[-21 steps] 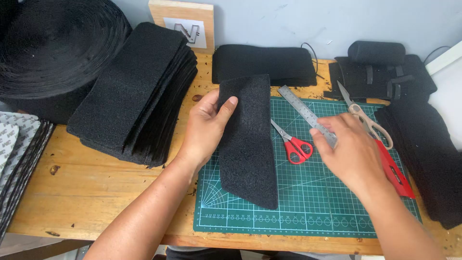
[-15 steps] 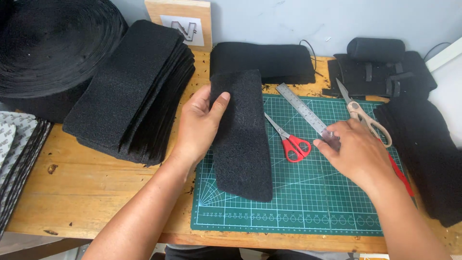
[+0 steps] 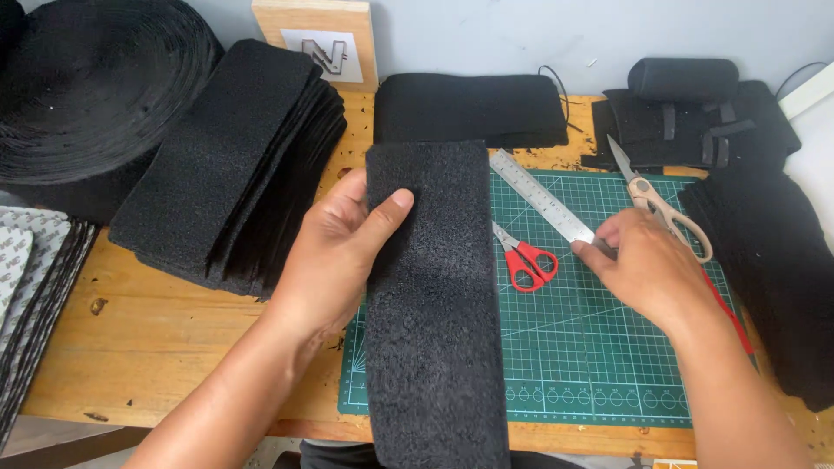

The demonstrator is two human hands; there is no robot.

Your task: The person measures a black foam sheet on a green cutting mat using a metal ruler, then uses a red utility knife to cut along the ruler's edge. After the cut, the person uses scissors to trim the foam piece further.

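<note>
My left hand (image 3: 334, 252) grips a long black fuzzy fabric strip (image 3: 434, 313) by its left edge, thumb on top. The strip lies lengthwise over the left part of a green cutting mat (image 3: 599, 347). My right hand (image 3: 647, 274) rests on the mat with its fingertips pinching the lower end of a steel ruler (image 3: 540, 195). Small red-handled scissors (image 3: 521, 258) lie between the strip and my right hand. Larger beige-handled scissors (image 3: 656, 200) lie just beyond my right hand.
A stack of black fabric strips (image 3: 230, 165) sits left of the mat on the wooden table (image 3: 174, 347). A big roll of black tape (image 3: 87, 87) fills the far left. Folded black fabric (image 3: 469, 108) lies behind, black strapped pieces (image 3: 695, 113) at right, patterned sheets (image 3: 26, 260) at left.
My left hand has drawn the black strip nearer and straighter on the mat. My right hand has shifted onto the ruler's lower end.
</note>
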